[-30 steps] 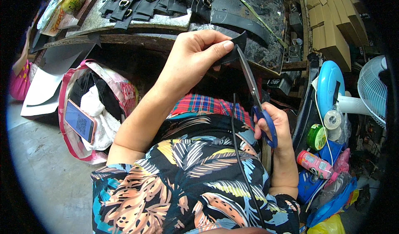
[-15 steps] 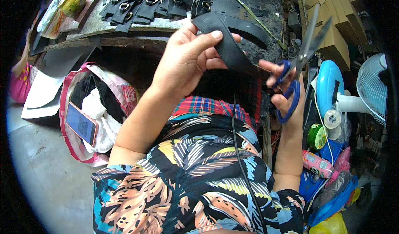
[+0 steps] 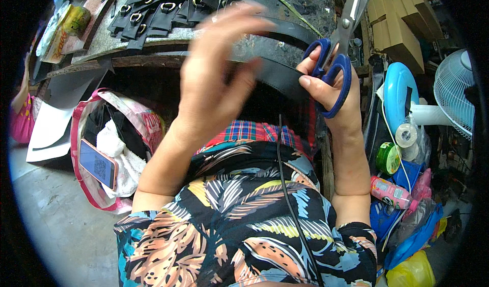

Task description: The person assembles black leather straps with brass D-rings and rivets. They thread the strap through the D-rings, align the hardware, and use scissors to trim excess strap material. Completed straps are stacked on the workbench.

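Observation:
My left hand [image 3: 211, 73], smeared by motion, is raised at the table's edge with thumb and fingers apart. Nothing shows between them. A black leather-like strap [image 3: 282, 78] runs from behind that hand towards my right hand [image 3: 338, 91]. Blue-handled scissors [image 3: 338, 68] hang on the fingers of my right hand, their blades pointing up and away. The strap's end meets the right thumb and fingertip, which seem to pinch it. Another black curved strip [image 3: 290, 31] lies on the table just beyond.
Several black straps with metal rings [image 3: 168, 7] lie at the table's far left. A bag [image 3: 84, 170] with a phone [image 3: 98, 164] and white cloth stands at my left. Cardboard [image 3: 402, 27], a white fan [image 3: 453, 96] and a pink bottle [image 3: 392, 193] are at my right.
My left hand has let go of the black strap and its fingers have spread. The right hand with the scissors has moved left to the strap's end; the scissor blades look closer together.

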Motion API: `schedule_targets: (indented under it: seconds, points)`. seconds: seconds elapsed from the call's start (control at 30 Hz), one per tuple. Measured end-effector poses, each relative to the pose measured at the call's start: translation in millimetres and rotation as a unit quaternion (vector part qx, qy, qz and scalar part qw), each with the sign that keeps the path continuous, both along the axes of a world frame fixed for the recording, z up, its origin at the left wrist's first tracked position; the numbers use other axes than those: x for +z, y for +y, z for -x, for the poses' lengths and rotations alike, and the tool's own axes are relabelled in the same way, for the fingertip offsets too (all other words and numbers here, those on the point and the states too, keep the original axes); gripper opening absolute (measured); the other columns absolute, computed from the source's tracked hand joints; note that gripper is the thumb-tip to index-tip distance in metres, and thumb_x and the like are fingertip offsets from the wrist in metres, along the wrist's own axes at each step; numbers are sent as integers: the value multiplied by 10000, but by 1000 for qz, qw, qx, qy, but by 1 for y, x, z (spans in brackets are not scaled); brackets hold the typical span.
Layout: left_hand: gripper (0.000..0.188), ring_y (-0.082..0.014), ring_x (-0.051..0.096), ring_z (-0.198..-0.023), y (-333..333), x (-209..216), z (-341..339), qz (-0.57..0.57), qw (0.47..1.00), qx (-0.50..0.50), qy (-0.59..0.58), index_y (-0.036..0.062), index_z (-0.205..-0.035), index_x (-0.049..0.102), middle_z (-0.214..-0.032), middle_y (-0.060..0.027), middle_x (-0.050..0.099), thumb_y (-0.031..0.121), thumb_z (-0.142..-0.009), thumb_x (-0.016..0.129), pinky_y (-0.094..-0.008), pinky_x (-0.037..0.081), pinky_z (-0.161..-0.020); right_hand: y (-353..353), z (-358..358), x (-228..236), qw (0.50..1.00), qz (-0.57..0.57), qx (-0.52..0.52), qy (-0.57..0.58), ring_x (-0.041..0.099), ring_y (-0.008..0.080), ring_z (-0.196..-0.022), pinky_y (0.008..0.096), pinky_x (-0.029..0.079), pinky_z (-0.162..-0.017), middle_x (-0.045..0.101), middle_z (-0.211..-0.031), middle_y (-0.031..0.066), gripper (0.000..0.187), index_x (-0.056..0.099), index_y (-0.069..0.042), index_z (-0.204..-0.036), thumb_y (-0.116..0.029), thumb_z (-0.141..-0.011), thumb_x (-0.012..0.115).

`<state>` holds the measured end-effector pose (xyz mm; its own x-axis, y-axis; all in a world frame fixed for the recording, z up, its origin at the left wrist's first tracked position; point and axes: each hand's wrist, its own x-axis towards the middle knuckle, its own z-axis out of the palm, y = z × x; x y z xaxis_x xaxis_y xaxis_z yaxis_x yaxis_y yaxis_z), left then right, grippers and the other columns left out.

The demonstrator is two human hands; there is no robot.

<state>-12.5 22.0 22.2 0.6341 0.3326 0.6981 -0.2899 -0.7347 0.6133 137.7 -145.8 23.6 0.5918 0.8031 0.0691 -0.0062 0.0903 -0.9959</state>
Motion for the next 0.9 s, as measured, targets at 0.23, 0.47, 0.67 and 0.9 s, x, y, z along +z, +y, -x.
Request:
schedule_targets:
  seconds: [0.23,0.47,0.67,0.9]
  points:
    - [205,-140,675,-805,-7,3,8,196,957,-51,209,-34,-1084,719,-930,-44,735,63,-911,772,-270,541,-759,-1,4,-3,995,-27,-27,-91,665,121,-868,263,543,-811,691,-945,62,413,530,-43,-1146,-15,-834,799]
    - [238,-93,662,-781,20,-8,12,456,877,-81,126,-54,-1149,717,-946,-35,731,130,-1002,680,-246,545,-751,-53,9,-12,967,150,200,54,624,73,-767,239,515,-705,635,-867,13,316,599,-6,-1066,-87,-818,778]
    - [259,-69,666,-853,16,-8,12,419,895,-38,146,-55,-1190,726,-996,-41,753,95,-978,716,-219,539,-766,-67,12,-9,957,191,195,96,680,119,-687,246,542,-609,656,-808,47,237,589,18,-1038,-51,-850,715]
    - [250,-66,657,-837,19,-7,12,343,928,-30,144,-34,-1175,747,-965,-37,760,107,-972,715,-225,528,-755,-68,10,-3,953,240,183,35,630,96,-610,219,490,-556,633,-723,46,818,596,11,-989,-756,-771,774]
